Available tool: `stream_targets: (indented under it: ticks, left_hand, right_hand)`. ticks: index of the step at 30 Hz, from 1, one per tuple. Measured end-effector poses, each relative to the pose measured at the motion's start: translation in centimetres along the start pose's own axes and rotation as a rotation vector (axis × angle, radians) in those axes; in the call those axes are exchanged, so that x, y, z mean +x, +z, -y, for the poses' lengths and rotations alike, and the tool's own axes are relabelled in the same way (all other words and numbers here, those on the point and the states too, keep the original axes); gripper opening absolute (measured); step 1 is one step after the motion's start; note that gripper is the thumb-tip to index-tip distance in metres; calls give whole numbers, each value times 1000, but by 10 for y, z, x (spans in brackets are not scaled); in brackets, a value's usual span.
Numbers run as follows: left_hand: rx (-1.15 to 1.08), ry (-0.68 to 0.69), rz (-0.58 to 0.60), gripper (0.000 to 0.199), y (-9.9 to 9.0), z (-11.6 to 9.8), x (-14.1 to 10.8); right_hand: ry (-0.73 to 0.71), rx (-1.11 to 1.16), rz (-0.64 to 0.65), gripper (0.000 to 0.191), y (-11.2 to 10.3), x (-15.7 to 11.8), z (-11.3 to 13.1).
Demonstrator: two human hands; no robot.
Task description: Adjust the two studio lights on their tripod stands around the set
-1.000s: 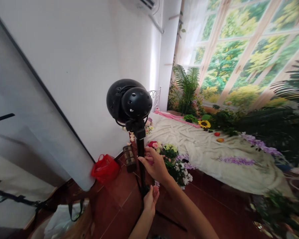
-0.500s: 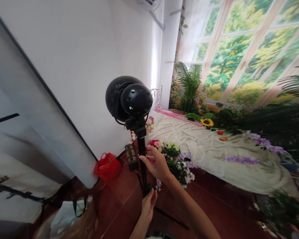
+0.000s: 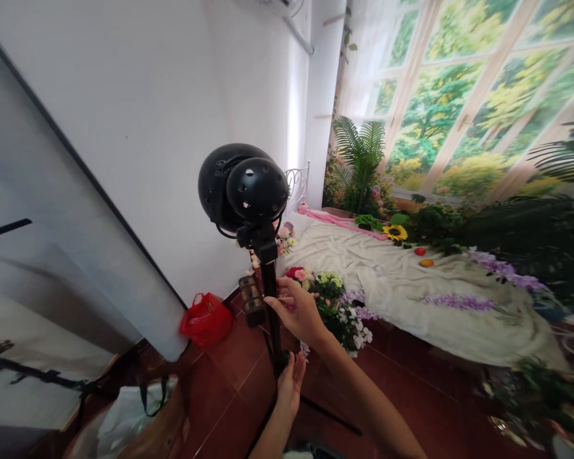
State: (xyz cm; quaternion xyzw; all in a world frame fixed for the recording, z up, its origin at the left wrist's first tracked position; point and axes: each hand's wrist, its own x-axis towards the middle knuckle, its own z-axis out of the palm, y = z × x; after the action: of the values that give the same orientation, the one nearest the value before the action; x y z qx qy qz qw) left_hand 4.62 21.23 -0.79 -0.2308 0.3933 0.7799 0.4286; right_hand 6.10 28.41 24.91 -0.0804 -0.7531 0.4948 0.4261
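Observation:
A black light stand (image 3: 270,277) rises in front of me, tilted slightly left. On its top sit two rounded black shells (image 3: 257,188), the nearer one pierced with holes; their exact kind is unclear. My right hand (image 3: 302,311) grips the stand's upper pole, thumb across the front and fingers at its right side. Lower down, my left hand (image 3: 291,384) is at the dark clamp knob (image 3: 281,362), its fingers against the knob's right side. A brownish block-like object (image 3: 251,301) hangs just left of the pole.
Flower bunches (image 3: 339,306) stand behind my right hand, beside a bed with a cream blanket (image 3: 363,261). A red plastic bag (image 3: 207,320) lies on the tiled floor by the wall. At lower left is a brown bag (image 3: 165,427); a stand leg (image 3: 332,416) stretches along the floor.
My left hand has turned at the knob, its fingers now straighter and slightly further right. My right hand stays on the pole. The whole view has shifted slightly.

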Motion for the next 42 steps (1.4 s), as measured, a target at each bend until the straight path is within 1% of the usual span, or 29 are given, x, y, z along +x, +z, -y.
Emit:
stream_targets:
  ticks: [3, 7, 9, 11, 12, 14, 16, 18, 19, 20, 22, 25, 28, 36, 39, 40, 42]
  left_hand:
    - [89, -12, 25, 11, 4, 1, 1]
    - [251, 65, -103, 21, 13, 4, 4]
    - [301, 97, -153, 27, 14, 7, 5]
    - [338, 131, -133, 30, 9, 8, 6]
    - [380, 151, -86, 30, 5, 8, 6]
    - [456, 161, 66, 30, -7, 6, 5]
    - [435, 90, 222, 38, -18, 2, 6]
    - [293, -45, 337, 50, -24, -3, 9]
    - [202, -112, 385, 54, -25, -5, 11]
    - [115, -166, 429, 54, -24, -6, 14]
    - [-26, -233, 483, 48, -22, -8, 20]
    - [-130, -277, 474, 30, -18, -7, 26]
    - [-118, -288, 453, 21, -20, -6, 26]
    - [-14, -246, 485, 28, -40, -6, 21]
    - [-7, -212, 401, 21, -36, -5, 20]
    - [-1, -196, 357, 18, -32, -4, 19]
    - [45, -138, 230, 14, -22, 0, 14]
  right_hand:
    - [-3, 3, -2, 25, 0, 1, 3]
    - [-11, -10, -10, 23, 0, 2, 6]
    - [-13, -26, -15, 24, 0, 2, 5]
    - [-5, -40, -20, 25, 1, 1, 4]
    - [0, -44, -22, 25, 1, 1, 3]
    - [2, -44, -27, 25, 2, 0, 1]
    - [-3, -42, -31, 26, 3, 0, 1]
    - [-10, -43, -32, 25, 3, 1, 1]
    - [-14, -44, -35, 25, 4, 1, 1]
    - [-18, -45, -37, 24, 4, 2, 2]
    - [-19, -44, -37, 23, 4, 3, 4]
    - [-13, -37, -30, 23, 4, 3, 7]
    - [-14, -37, -30, 24, 5, 3, 8]
    - [-28, -59, -15, 24, 6, -1, 10]
    - [-33, -53, -16, 24, 5, -1, 11]
    - [-30, -50, -12, 24, 5, -1, 12]
    - [-21, -44, -6, 23, 4, -1, 12]
